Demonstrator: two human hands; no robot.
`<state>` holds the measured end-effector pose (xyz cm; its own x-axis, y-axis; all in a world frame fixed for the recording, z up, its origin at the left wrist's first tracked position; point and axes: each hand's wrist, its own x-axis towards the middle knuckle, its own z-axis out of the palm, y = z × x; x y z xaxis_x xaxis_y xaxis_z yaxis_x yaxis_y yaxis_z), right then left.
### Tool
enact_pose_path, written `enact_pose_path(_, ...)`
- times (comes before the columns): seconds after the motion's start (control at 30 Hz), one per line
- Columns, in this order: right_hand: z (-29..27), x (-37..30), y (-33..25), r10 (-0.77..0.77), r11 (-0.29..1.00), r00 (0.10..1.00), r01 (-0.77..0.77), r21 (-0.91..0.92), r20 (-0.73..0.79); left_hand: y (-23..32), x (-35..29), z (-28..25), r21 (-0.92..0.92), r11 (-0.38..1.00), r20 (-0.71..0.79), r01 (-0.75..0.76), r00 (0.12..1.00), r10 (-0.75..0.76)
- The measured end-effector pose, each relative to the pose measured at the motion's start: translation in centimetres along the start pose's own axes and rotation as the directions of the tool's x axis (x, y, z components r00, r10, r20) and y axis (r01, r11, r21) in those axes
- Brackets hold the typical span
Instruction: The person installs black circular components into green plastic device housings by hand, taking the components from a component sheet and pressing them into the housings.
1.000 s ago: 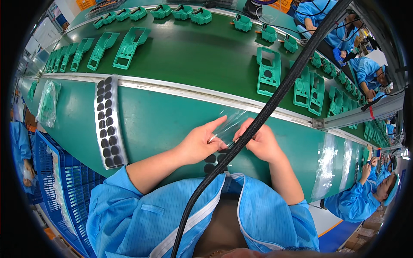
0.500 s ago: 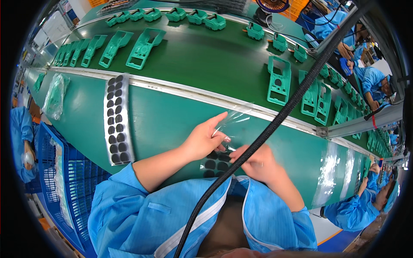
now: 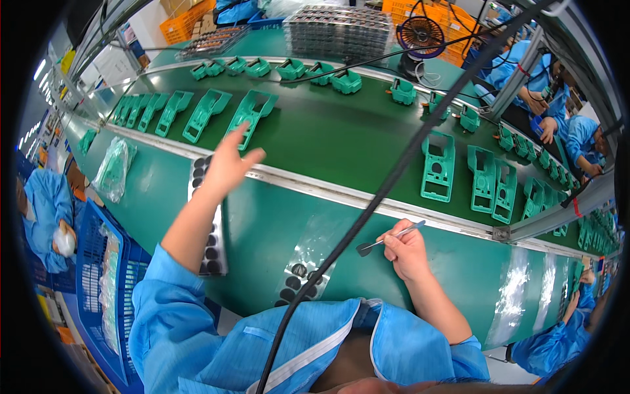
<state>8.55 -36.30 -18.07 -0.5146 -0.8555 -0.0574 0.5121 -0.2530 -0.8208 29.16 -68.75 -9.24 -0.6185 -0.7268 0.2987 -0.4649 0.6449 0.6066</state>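
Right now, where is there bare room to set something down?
The belt's middle, between the left hand and the green frames on the right. Bench: between the black-dot sheet and clear strip; also between right hand and shiny films. Crowded: both belt ends, with green frames, and the far edge, lined with small green housings.

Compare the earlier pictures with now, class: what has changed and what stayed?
The left hand let go of the clear film, which now lies on the table, and moved forward and left to a green housing on the belt; contact is unclear. The right hand now holds tweezers with a black disc at the tip. The pad strip and other housings stayed put.
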Motion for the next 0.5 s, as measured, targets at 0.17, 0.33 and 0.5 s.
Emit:
enact_pose_path(0.17, 0.6, 0.9, 0.2, 0.030, 0.998, 0.998, -0.034, 0.059, 0.063, -13.0, 7.2, 2.8, 0.283, 0.956, -0.149, 0.080, 0.988, -0.039)
enact_pose_path(0.33, 0.3, 1.5, 1.1, 0.021, 1.000, 0.993, -0.018, -0.024, 0.115, -6.8, 7.9, 10.2, 0.324, 0.946, -0.171, -0.024, 0.982, 0.084)
enact_pose_path(0.5, 0.5, 1.2, 0.4, 0.060, 0.998, 0.992, -0.061, 0.003, 0.113, 10.1, 4.0, 16.9, 0.175, 0.976, 0.063, -0.128, 0.991, 0.118)
